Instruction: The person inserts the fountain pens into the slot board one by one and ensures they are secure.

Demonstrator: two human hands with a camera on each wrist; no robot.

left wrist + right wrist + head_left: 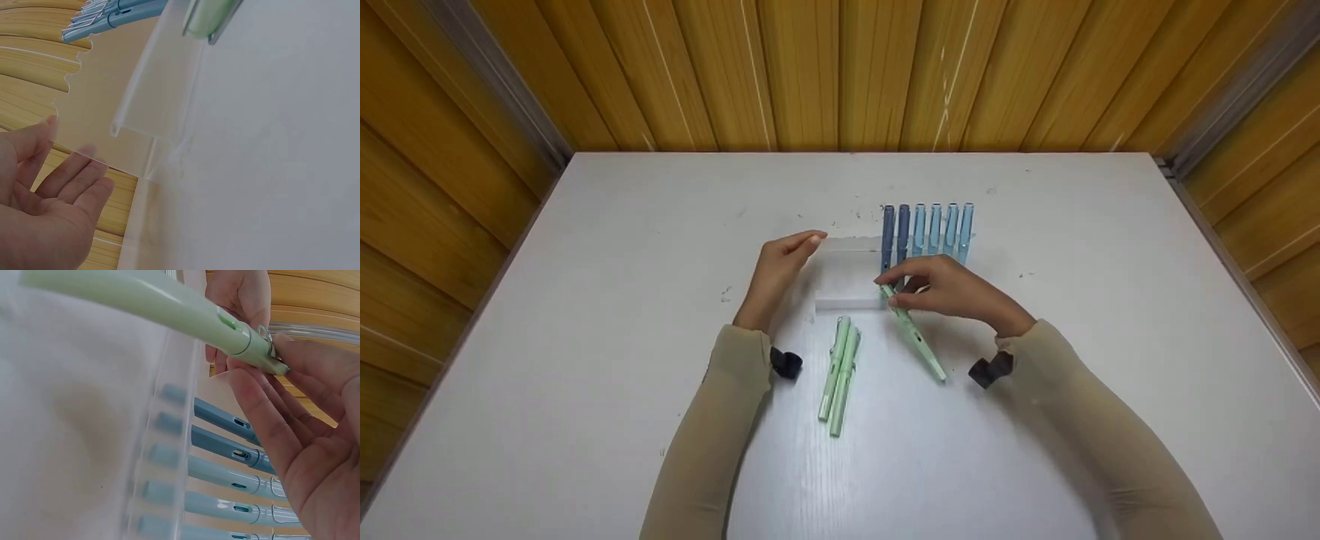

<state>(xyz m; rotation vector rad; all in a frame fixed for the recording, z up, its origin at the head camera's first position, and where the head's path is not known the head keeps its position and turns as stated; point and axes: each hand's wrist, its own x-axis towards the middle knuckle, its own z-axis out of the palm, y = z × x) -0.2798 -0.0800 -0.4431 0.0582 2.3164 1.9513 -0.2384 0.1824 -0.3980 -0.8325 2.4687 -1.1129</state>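
Your right hand [952, 292] covers the near ends of the blue pens and the cap end of the green pen [919, 341] it holds, so from the head view you cannot see exactly where that pen's tip meets the clear tray [847, 277]. The tray itself is hard to make out: frosted and nearly the colour of the white table [585, 300], with only its near rim and far edge reading clearly. In the left wrist view its scalloped edge [73, 73] shows, but most of the tray runs out of frame.

The tray sits at the table's centre. Its right part holds a row of six pens: two dark blue pens [895, 232] on the left and four light blue pens [943, 229] beside them, lying side by side and pointing to 12 o'clock. The left part of the tray looks unfilled.

Your right hand pinches the green pen near its clip end with fingertips and thumb; the right wrist view shows the fingers [264, 410] closed on it just above the tray rim. The pen slants from the tray's near edge out toward 5 o'clock. Your left hand [780, 270] rests at the tray's left end, at 9 o'clock from the right hand, fingers relaxed and straight, fingertips touching the tray's edge and gripping nothing.

Two more green pens [840, 375] lie together on the table at 6 o'clock from the tray, between your forearms, just apart from the held pen. A dark strap [786, 364] sits at each wrist.
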